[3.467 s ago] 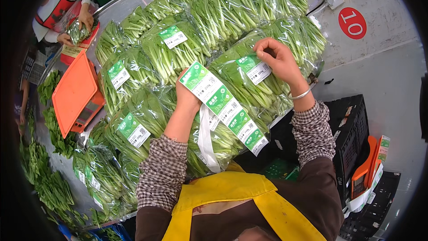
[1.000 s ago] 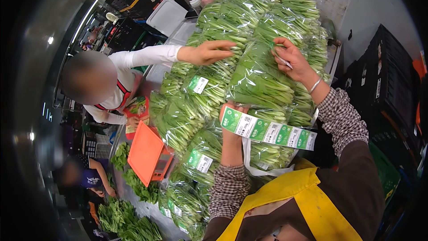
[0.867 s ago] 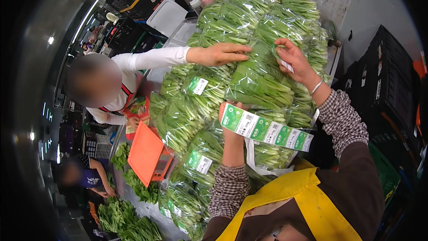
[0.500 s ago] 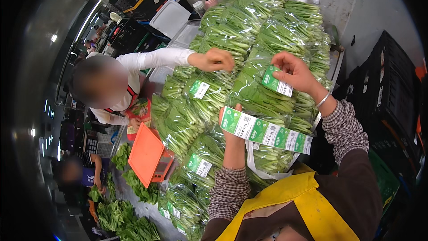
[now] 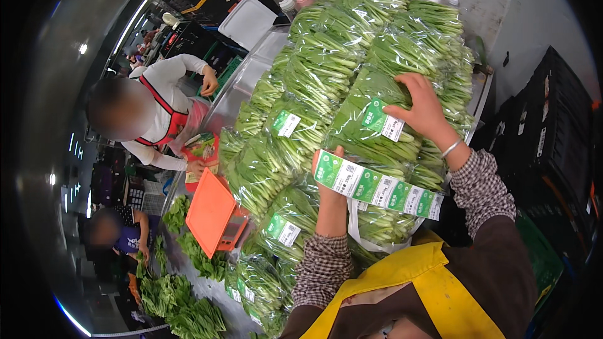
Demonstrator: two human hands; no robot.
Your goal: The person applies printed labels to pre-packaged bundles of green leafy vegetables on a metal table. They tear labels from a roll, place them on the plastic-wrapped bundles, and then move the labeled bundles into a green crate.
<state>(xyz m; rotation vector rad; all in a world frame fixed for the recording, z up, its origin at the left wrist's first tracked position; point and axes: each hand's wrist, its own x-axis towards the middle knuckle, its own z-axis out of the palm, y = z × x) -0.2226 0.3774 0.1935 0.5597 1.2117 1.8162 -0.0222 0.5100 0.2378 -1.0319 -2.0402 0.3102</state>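
My left hand is closed on a strip of green and white labels, its thumb over the strip's left end. The strip trails to the right above the bagged greens. My right hand lies with fingers spread on a clear bag of leafy greens. A single green and white label sits on that bag, by the right thumb. Similar labels show on a bag to the left and on a nearer bag.
Bagged greens cover most of the metal table. An orange scale and loose greens lie at the left. Across the table stands a co-worker in white sleeves. Black crates are stacked at the right.
My right hand has gone from pinching a label above the bag to spread fingers, with the label now on the bag. The co-worker's outstretched arm has drawn back to the left.
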